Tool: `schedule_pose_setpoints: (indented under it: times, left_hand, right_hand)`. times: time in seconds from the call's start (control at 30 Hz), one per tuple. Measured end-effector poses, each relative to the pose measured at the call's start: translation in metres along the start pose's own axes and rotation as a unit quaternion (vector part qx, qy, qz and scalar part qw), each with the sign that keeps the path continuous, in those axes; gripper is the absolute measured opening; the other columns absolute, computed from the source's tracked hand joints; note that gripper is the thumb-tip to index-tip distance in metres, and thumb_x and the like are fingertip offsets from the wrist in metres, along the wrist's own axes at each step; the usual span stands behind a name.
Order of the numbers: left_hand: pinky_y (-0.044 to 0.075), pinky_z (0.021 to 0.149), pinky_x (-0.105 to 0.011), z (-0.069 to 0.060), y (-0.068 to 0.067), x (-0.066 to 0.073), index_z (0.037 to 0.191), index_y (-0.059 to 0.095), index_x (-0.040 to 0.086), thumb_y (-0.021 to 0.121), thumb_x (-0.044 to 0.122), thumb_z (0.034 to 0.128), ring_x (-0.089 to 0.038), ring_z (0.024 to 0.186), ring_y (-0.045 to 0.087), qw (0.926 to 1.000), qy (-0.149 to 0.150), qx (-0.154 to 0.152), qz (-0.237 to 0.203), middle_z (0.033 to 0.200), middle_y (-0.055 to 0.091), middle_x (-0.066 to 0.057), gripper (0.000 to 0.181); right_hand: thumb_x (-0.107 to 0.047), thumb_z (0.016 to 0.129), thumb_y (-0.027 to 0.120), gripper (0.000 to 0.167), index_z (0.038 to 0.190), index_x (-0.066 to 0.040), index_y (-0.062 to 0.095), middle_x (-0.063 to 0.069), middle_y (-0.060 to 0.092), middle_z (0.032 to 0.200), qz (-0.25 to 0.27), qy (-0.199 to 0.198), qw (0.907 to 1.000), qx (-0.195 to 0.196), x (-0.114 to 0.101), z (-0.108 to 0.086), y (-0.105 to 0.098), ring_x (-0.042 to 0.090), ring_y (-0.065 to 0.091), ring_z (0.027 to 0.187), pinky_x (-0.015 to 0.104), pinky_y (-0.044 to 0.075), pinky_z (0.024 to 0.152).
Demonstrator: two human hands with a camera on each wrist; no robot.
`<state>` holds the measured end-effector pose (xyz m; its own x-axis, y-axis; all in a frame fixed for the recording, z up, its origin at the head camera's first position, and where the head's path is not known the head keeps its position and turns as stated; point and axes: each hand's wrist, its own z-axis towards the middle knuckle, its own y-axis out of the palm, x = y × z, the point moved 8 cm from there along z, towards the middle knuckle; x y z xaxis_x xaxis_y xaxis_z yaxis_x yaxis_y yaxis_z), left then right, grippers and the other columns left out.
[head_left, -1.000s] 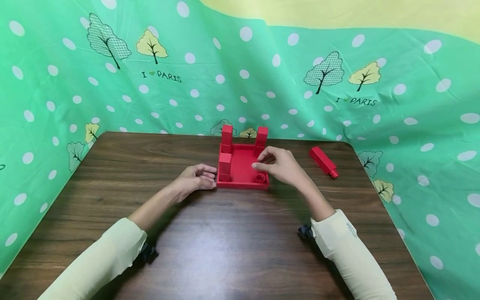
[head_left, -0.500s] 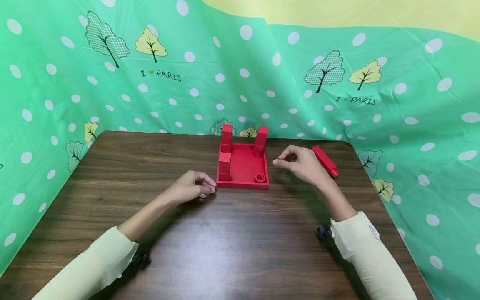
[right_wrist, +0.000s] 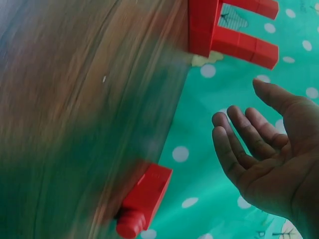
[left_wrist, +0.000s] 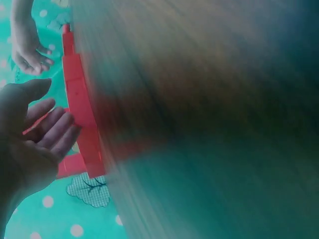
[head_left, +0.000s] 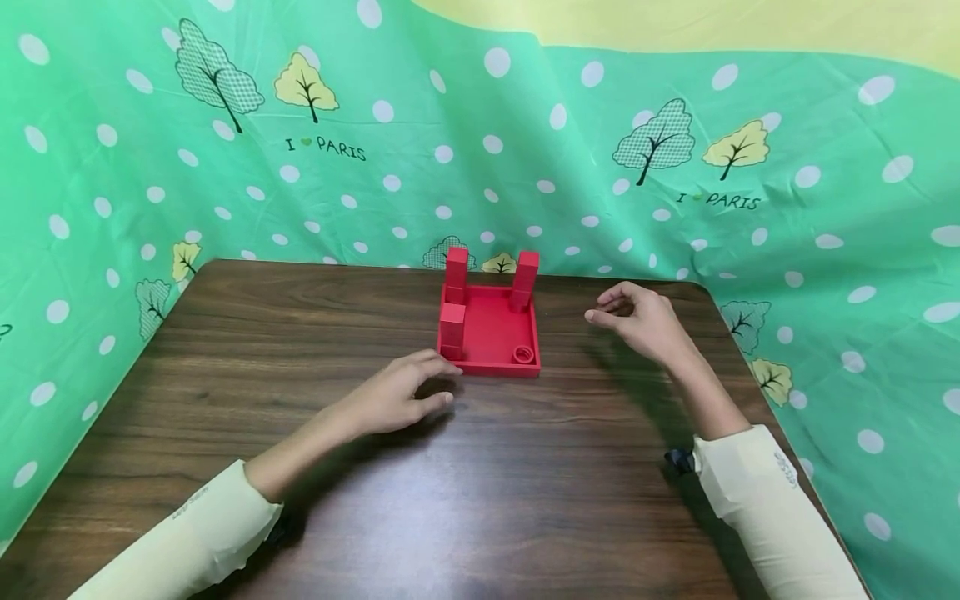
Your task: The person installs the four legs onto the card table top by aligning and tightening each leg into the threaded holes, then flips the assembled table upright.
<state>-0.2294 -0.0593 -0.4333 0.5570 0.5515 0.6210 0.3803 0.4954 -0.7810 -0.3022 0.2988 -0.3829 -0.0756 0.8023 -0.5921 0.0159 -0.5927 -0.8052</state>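
The shallow red square tray with upright posts (head_left: 492, 333) lies at two o'clock from the left hand (head_left: 405, 393) and nine from the right hand (head_left: 647, 323), both empty, fingers loosely bent.

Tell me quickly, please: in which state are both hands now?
Left hand: open, holding nothing, close to the red tray.
Right hand: open, holding nothing.

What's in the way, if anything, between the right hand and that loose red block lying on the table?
Nothing visible: in the right wrist view, only a gap separates the right hand from the loose red block. From the head camera, the block is hidden.
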Motion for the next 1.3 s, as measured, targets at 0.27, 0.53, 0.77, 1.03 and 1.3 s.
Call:
schedule_pose_setpoints:
  times: [0.27,0.53,0.77,1.03,1.3]
  left_hand:
    - [0.040,0.138,-0.057,0.004,0.013,0.019,0.168,0.053,0.009,0.065,0.038,0.1146,-0.031,0.163,0.049,0.9971,0.039,-0.025,0.060,0.172,0.055,-0.010,0.062]
    - [0.030,0.143,-0.052,0.011,0.027,0.030,0.177,0.037,0.010,0.051,0.048,0.1184,-0.032,0.174,0.032,0.9875,0.030,-0.058,0.144,0.185,0.036,-0.011,0.071]
    - [0.024,0.146,-0.047,0.020,0.043,0.039,0.179,0.031,0.008,0.047,0.049,0.1191,-0.030,0.176,0.026,0.9810,0.035,-0.073,0.176,0.187,0.031,-0.012,0.074]
    - [0.016,0.147,-0.047,0.029,0.056,0.045,0.180,0.024,0.008,0.043,0.053,0.1192,-0.030,0.179,0.016,0.9785,0.027,-0.087,0.185,0.190,0.021,-0.011,0.078]
    - [0.012,0.148,-0.047,0.038,0.062,0.042,0.181,0.019,0.008,0.042,0.053,0.1190,-0.029,0.180,0.008,0.9781,0.000,-0.099,0.183,0.191,0.014,-0.010,0.080]
  right_hand:
    - [-0.051,0.105,0.080,0.049,0.125,-0.007,0.075,0.019,0.082,0.123,-0.026,0.012,0.9993,0.022,0.017,0.001,-0.020,0.034,0.077,0.109,0.031,0.056,0.083]
    - [-0.053,0.105,0.077,0.054,0.128,-0.005,0.073,0.025,0.079,0.129,-0.039,0.050,0.9979,0.014,0.041,0.008,-0.032,0.041,0.074,0.118,0.054,0.060,0.098]
    - [-0.052,0.107,0.075,0.056,0.133,-0.003,0.071,0.028,0.074,0.137,-0.051,0.087,0.9949,-0.002,0.061,0.014,-0.036,0.043,0.070,0.120,0.050,0.061,0.092]
    - [-0.045,0.110,0.071,0.059,0.144,0.003,0.064,0.032,0.064,0.147,-0.053,0.115,0.9918,-0.014,0.083,0.020,-0.034,0.047,0.062,0.127,0.047,0.060,0.092]
    - [-0.040,0.109,0.074,0.068,0.155,0.006,0.055,0.035,0.059,0.155,-0.036,0.138,0.9895,-0.020,0.098,0.023,-0.031,0.052,0.057,0.138,0.064,0.055,0.110]
